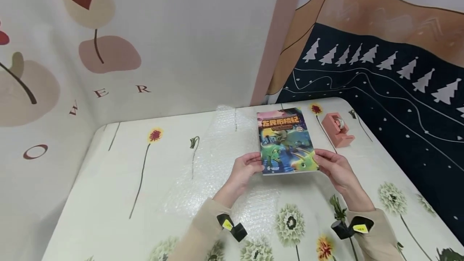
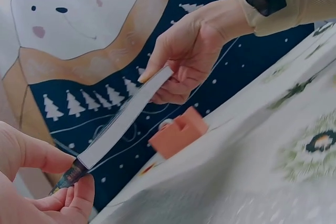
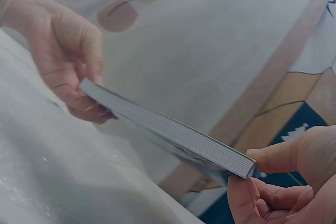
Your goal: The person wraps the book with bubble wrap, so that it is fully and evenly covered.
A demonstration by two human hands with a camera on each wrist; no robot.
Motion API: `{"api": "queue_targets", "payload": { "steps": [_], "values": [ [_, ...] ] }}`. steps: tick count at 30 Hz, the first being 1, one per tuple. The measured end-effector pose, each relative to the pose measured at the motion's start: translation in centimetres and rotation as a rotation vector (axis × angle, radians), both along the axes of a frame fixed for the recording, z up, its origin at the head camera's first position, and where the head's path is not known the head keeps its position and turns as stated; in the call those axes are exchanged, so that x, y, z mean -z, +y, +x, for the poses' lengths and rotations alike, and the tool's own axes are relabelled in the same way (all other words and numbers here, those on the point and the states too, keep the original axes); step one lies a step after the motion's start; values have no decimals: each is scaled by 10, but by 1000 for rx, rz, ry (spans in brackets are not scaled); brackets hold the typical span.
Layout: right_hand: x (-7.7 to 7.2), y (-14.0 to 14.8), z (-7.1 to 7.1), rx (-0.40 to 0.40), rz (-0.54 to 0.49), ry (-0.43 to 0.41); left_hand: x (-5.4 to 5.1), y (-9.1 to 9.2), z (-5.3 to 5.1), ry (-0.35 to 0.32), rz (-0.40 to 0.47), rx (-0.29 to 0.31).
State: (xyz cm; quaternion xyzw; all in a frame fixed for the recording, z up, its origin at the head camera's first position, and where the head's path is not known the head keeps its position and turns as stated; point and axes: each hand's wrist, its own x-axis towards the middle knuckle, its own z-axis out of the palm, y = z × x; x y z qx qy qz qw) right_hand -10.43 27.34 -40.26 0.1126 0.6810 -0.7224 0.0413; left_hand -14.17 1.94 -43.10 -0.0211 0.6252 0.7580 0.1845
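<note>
A paperback book (image 1: 286, 140) with a colourful dinosaur cover is held up off the table, its front facing the head camera. My left hand (image 1: 247, 168) pinches its lower left edge, thumb on the cover and fingers behind. At the lower right edge my right hand (image 1: 335, 168) grips it the same way. In the left wrist view the white page edge of the book (image 2: 123, 119) runs between both hands. The right wrist view shows the pages of the book (image 3: 173, 129) closed together. The fingers behind the book are partly hidden.
A sheet of clear bubble wrap (image 1: 217, 172) lies on the flower-print tablecloth (image 1: 108, 196), left of and below the book. A pink tape dispenser (image 1: 337, 130) stands to the right, near the dark tree-print cloth (image 1: 384, 92). A pale curtain (image 1: 188, 43) hangs behind.
</note>
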Motion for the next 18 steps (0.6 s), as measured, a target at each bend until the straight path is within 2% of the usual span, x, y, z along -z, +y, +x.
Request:
{"api": "queue_targets", "payload": {
  "steps": [7, 15, 18],
  "values": [
    [6, -24, -8, -51, -2, -9, -1, -30, -3, -14, -52, -20],
    [18, -52, -17, -122, 27, -26, -3, -65, 5, 52, -87, -40],
    [23, -61, -20, -159, 48, -30, -1, -74, 7, 33, -116, -64]
  ]
}}
